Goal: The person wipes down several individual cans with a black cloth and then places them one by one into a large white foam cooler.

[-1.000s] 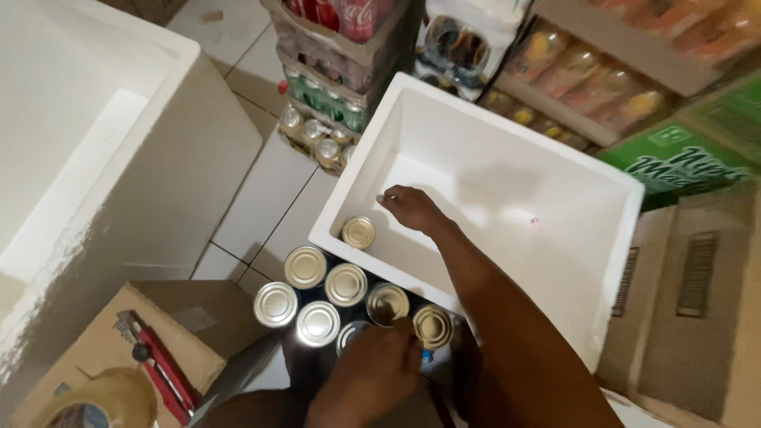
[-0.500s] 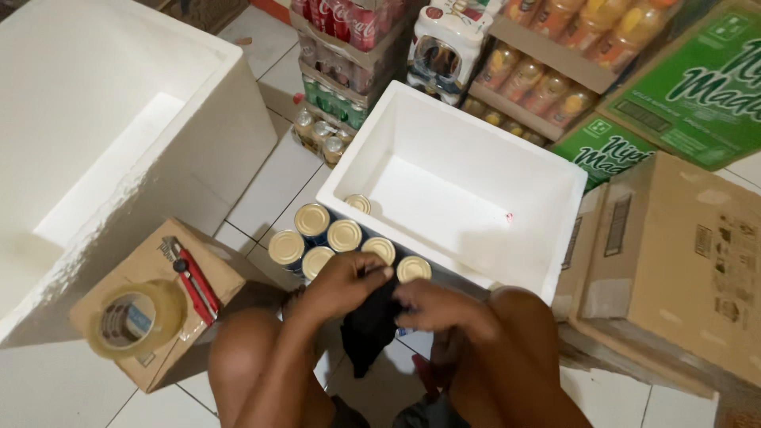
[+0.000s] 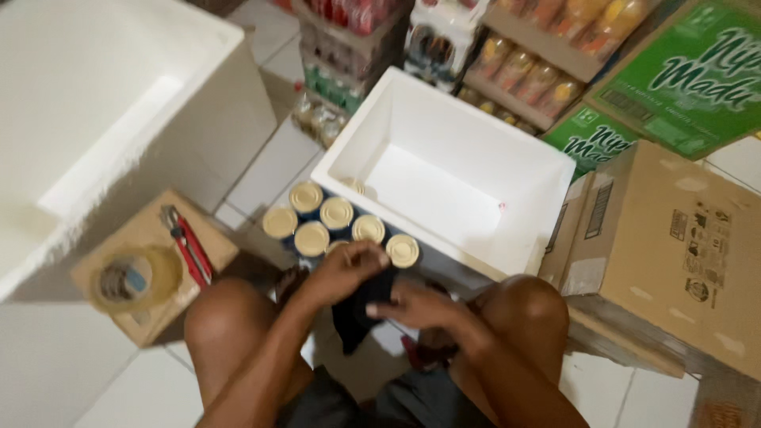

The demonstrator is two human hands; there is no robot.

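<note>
The right hand [image 3: 416, 307] is out of the white foam box [image 3: 547, 214] now, where a second ago it was reaching in beside a can; both hands are together between the knees. The left hand [image 3: 345, 269] is curled shut, pinching the top of a dark cloth [image 3: 361, 313], and the right hand grips the same cloth from the right, fingers closed on it. The cloth hangs between them, just near of the cans [image 3: 337, 226] clustered on the floor against the box's near-left wall. One can [image 3: 353, 186] sits inside the box at its near-left corner. At left, a tape roll [image 3: 131, 277] and red pliers [image 3: 186, 250] lie on a small carton [image 3: 154, 317].
</note>
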